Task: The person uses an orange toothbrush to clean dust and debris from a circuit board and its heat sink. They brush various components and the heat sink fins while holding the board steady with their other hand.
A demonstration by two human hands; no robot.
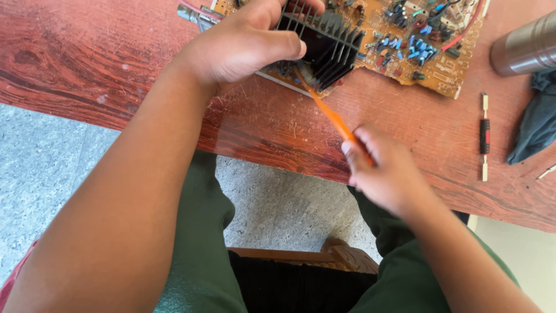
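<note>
On the red wood table (116, 64) lies a brown circuit board (446, 64) full of small blue and red parts. A black finned block (327, 46) stands on the board, near its front edge.

How far along is the work? It looks to be in the middle. The block is on the board and no part of it looks loose or lifted. The thin tip of the orange tool (333, 116) is right at the bottom of the block, where the block meets the board. It is too blurry to tell if the tip has gone in under it. So nothing looks taken off yet.

The left hand (243, 43) is curled over the block and the board's edge. Its thumb lies along the front of the block, and the fingers reach over the top. It grips and keeps the board from sliding.

The right hand (385, 171) is closed tight around the back end of the tool, like a fist on a pencil. It looks blurry.

Off to the right lie a small black and red stick (485, 136), a dark cloth (536, 124) and a shiny metal can (524, 46). No hand is near them
</note>
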